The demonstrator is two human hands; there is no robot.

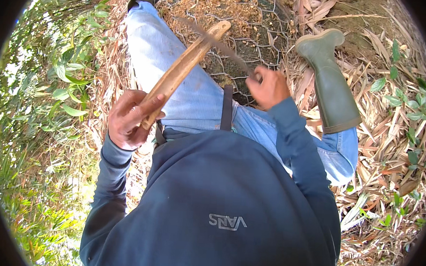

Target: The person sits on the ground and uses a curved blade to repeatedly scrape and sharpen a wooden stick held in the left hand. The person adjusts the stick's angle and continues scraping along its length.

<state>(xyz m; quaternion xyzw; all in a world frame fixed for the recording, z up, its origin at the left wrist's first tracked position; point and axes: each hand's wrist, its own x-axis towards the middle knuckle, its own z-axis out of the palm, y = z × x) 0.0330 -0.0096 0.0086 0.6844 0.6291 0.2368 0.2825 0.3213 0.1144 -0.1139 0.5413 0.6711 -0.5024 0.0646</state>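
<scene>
My left hand [129, 118] grips the lower end of a long brown wooden stick [185, 64] that slants up and to the right across my left thigh. My right hand [269, 87] is closed around the handle of a long thin blade [218, 41]. The blade runs up and to the left and lies against the stick near its upper end. Both forearms wear dark blue sleeves.
I sit in light blue jeans [178, 68] and green rubber boots [331, 86]. Wire mesh [266, 34] with wood shavings on it lies between my legs. Dry leaves [390, 156] cover the ground on the right. Green plants [56, 86] grow on the left.
</scene>
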